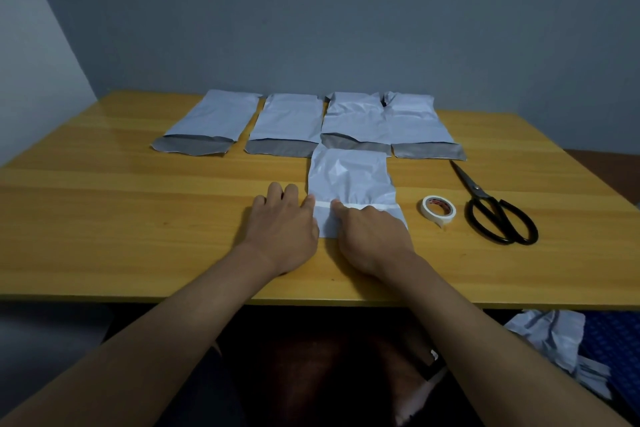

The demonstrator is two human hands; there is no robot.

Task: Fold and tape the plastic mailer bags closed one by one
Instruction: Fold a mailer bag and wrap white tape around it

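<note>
A white plastic mailer bag (349, 177) lies flat in front of me on the wooden table (138, 211), its near flap folded over with a strip of white tape (323, 205) across the fold. My left hand (282, 229) lies flat at the bag's left edge, thumb touching the tape's left end. My right hand (372, 239) rests on the folded flap, a fingertip pressing on the tape. A roll of white tape (438, 210) sits just right of the bag. Several more mailer bags (287, 121) lie in a row farther back, grey open flaps toward me.
Black-handled scissors (491, 208) lie at the right, beyond the tape roll. A heap of white mailer bags (554, 333) sits below the table's right front corner. A grey wall stands behind the table.
</note>
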